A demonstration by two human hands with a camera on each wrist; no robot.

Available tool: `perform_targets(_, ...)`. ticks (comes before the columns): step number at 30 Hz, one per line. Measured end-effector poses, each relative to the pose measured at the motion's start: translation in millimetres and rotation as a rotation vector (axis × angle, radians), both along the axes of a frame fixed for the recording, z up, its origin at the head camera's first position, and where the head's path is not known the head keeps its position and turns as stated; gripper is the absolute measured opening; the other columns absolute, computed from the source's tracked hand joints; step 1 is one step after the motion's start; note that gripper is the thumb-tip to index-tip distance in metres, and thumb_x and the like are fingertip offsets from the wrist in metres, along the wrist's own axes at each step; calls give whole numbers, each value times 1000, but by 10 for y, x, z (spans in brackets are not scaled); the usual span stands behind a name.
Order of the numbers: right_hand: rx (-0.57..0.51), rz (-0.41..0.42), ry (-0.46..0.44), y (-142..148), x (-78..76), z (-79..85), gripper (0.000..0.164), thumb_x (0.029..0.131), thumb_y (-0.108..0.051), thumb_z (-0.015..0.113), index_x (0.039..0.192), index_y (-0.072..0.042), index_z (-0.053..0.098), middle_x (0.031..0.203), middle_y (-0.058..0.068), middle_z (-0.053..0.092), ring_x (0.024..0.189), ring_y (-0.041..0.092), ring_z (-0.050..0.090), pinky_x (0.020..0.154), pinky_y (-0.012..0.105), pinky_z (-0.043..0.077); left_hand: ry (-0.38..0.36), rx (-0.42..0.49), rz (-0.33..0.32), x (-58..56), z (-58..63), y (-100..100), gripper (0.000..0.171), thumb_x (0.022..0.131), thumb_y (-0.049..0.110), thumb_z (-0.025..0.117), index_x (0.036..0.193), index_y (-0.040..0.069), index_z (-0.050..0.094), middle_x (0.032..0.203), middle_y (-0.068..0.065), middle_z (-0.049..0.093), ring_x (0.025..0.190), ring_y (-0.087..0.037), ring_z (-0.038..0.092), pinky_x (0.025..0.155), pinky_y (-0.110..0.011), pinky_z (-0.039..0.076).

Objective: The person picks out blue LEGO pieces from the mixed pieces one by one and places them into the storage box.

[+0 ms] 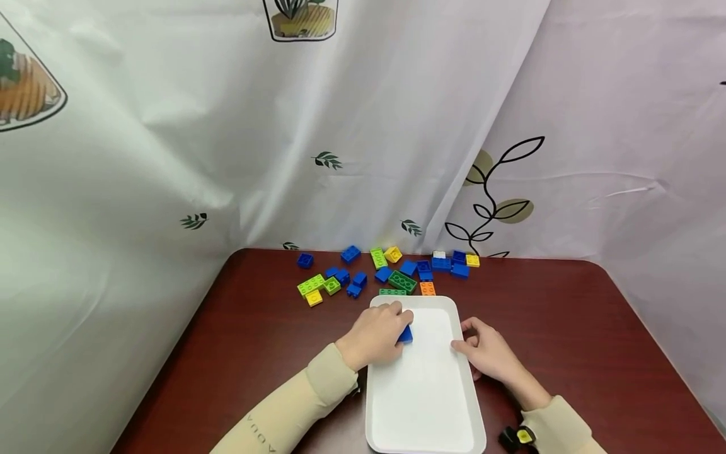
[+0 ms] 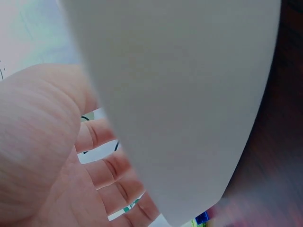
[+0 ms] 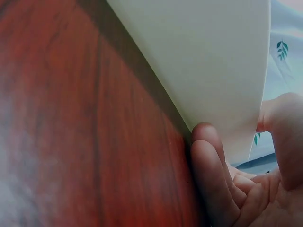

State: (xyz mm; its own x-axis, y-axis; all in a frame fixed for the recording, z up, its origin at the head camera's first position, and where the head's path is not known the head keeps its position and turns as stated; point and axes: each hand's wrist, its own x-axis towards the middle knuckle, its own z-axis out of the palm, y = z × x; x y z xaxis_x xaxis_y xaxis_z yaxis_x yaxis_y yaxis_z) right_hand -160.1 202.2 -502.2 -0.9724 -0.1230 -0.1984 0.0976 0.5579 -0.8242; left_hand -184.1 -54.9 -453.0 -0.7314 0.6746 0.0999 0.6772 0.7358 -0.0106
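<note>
A shallow white tray [image 1: 425, 403] lies lengthwise on the table, its outer wall filling much of both wrist views. My left hand [image 1: 377, 334] reaches over the tray's left rim and holds a blue toy brick [image 1: 405, 335] just inside, partly hidden under the fingers. Whether that brick touches the tray floor I cannot tell. At the right rim, my right hand [image 1: 490, 353] grips the tray, thumb over the edge. In the right wrist view its curled fingers [image 3: 208, 165] lie against the outer wall, low by the tabletop.
Loose bricks lie scattered along the table's far side, among them a green brick [image 1: 403, 282], an orange brick [image 1: 428, 288] and a lime brick [image 1: 311, 285]. A printed white curtain [image 1: 363, 126] hangs behind the dark red wooden table [image 1: 567, 328].
</note>
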Motion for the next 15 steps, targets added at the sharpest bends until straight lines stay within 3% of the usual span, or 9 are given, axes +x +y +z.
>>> perform_targets(10, -2, -21, -9, 13, 21, -13, 36, 88, -22, 68, 117, -9, 51, 59, 5, 61, 42, 24, 56, 41, 37, 50, 12, -3, -9, 3, 9, 30, 32, 85, 31, 69, 114, 18, 63, 94, -1, 59, 75, -12, 57, 63, -27, 51)
perform_targets(15, -4, -11, 2, 10, 19, -25, 36, 88, -24, 68, 116, -9, 51, 56, 5, 58, 39, 23, 55, 41, 37, 50, -33, 46, 26, 9, 56, 9, 52, 84, 46, 70, 126, 19, 57, 104, -1, 57, 84, -13, 56, 69, -29, 51)
